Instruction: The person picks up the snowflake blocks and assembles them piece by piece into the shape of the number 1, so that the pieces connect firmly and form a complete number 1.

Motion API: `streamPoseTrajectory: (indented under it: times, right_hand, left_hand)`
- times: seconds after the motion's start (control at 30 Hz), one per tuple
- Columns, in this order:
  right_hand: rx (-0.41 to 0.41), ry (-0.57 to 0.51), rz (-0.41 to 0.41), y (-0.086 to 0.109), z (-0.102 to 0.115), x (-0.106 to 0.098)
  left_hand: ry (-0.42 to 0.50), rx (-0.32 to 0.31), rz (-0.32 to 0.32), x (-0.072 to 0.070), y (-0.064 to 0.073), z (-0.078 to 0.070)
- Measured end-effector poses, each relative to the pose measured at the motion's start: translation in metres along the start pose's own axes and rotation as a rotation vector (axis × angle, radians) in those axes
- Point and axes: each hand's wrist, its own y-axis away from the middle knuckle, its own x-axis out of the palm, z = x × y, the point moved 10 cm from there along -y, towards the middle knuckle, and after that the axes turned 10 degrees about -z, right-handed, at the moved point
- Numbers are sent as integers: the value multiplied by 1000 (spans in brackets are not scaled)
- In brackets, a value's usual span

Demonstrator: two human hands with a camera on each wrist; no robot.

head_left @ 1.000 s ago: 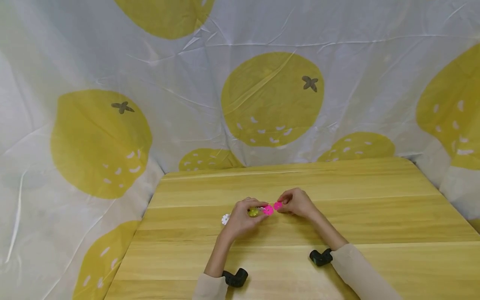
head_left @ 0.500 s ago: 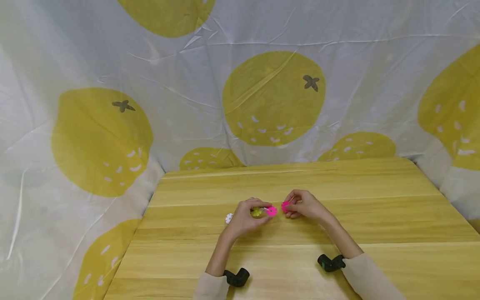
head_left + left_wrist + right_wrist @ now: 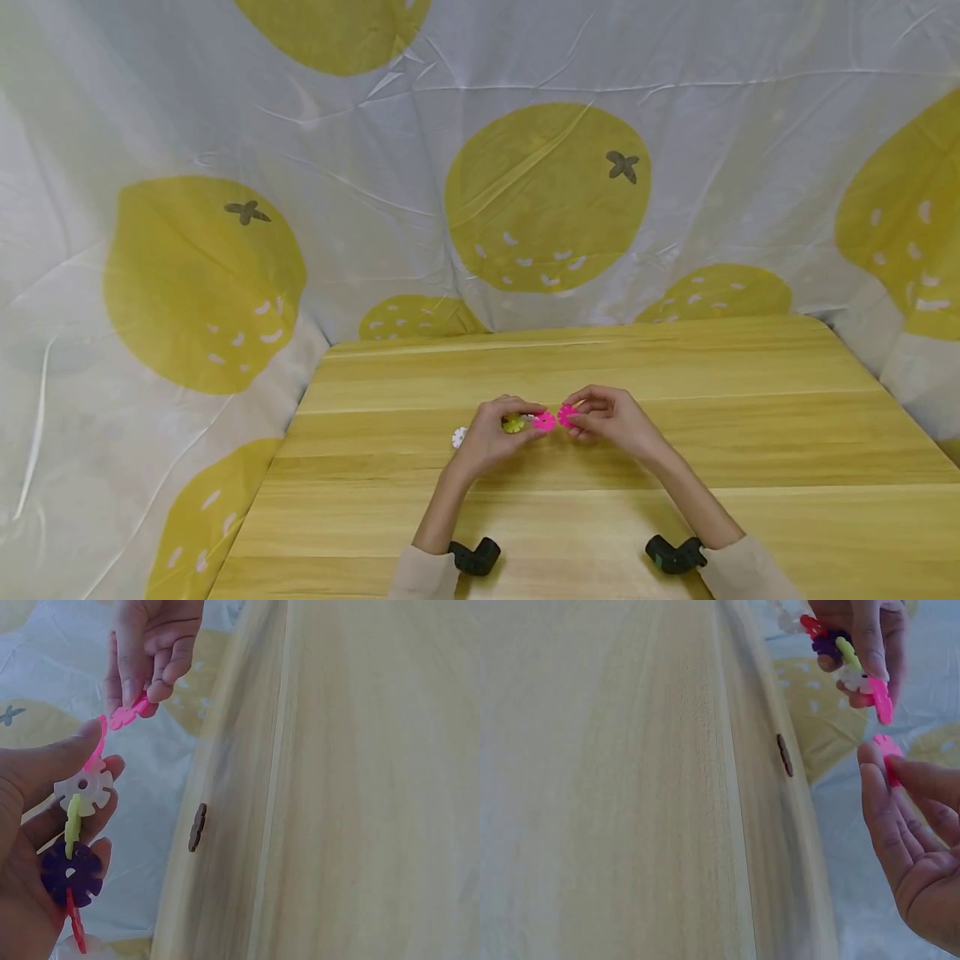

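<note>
My left hand (image 3: pixel 491 433) holds a chain of joined snowflake discs, its thumb near the pink disc (image 3: pixel 544 421) at the chain's end. Behind that disc follow a white disc (image 3: pixel 84 787), a yellow disc (image 3: pixel 73 826), a purple disc (image 3: pixel 71 874) and a red disc (image 3: pixel 76 921). Another white disc (image 3: pixel 459 437) ends the chain on the far side of the hand. Between thumb and fingertips my right hand (image 3: pixel 611 421) pinches a single pink disc (image 3: pixel 889 759). A small gap separates the two pink discs in the right wrist view.
Both hands are over a wooden table (image 3: pixel 750 417). Near its edge is a small dark brown elongated piece or mark (image 3: pixel 197 827); I cannot tell which. Lemon-patterned cloth (image 3: pixel 360 192) hangs behind. A black device (image 3: pixel 474 556) sits at each wrist.
My right hand moved away to the right with its pink disc, then came back slightly left, its forearm lower and the disc turned. The left hand shifted slightly right with the chain.
</note>
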Motion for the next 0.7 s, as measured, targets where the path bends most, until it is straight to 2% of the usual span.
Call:
streamPoseTrajectory:
  times: [0.47, 0.7]
  right_hand:
    - [-78, -21, -60, 4, 10, 4]
    - [-90, -35, -71, 5, 11, 7]
  left_hand:
    - [-14, -37, -17, -4, 0, 5]
    - [-14, -43, -19, -5, 0, 5]
